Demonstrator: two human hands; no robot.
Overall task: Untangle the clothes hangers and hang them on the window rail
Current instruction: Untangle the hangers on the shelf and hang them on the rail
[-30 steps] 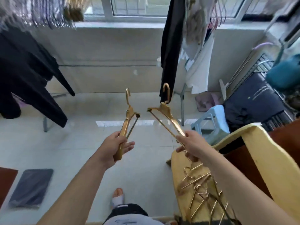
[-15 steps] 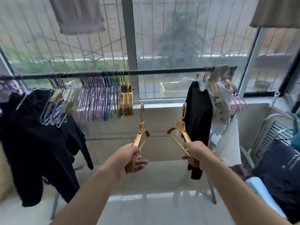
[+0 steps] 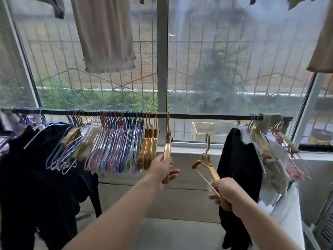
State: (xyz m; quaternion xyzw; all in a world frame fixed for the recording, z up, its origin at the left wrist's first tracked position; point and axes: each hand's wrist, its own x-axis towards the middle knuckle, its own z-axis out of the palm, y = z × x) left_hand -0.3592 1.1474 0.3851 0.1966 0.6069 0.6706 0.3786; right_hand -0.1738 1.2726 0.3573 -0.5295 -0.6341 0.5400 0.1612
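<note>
**So, both hands full of gold hangers at the window rail**

Left arm is stretched up and forward, the left hand [image 3: 162, 167] wrapped around a gold hanger [image 3: 167, 150] whose hook sits at the black rail [image 3: 207, 116], just right of three gold hangers [image 3: 148, 148] hung there. Right hand [image 3: 226, 193] is lower, fingers curled tight on the second gold hanger [image 3: 207, 164], tilted, with its hook well below the rail. Colourful wire hangers [image 3: 115, 141] crowd the left.
</note>
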